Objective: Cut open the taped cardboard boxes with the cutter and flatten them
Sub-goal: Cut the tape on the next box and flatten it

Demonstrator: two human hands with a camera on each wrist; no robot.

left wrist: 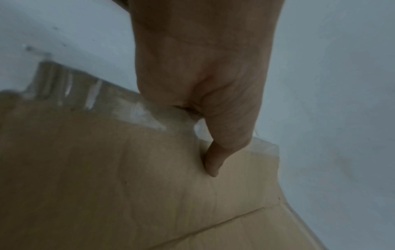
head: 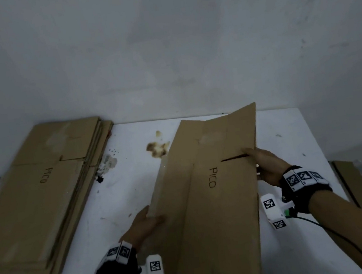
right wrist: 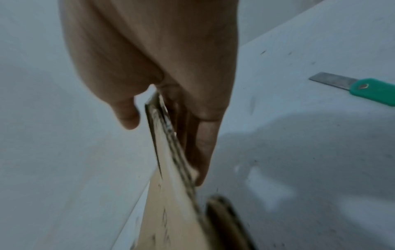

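A flattened brown cardboard box (head: pixel 208 190) printed "PICO" is held tilted above the white table (head: pixel 120 204). My left hand (head: pixel 147 221) pinches its near left edge, thumb (left wrist: pixel 210 162) on the top face beside a strip of clear tape (left wrist: pixel 89 96). My right hand (head: pixel 264 162) grips the box's right edge (right wrist: pixel 171 143), thumb (right wrist: pixel 126 115) on one side and fingers (right wrist: pixel 203 145) on the other. The cutter (right wrist: pixel 363 88), green handle with its blade out, lies on the table to the right of my right hand. It is hidden in the head view.
A stack of flattened boxes (head: pixel 38 197) lies on the table's left side against the wall. More cardboard (head: pixel 352 183) stands off the table's right edge. Brown stains (head: pixel 157 148) mark the table's far middle. The grey wall (head: pixel 163 47) rises right behind the table.
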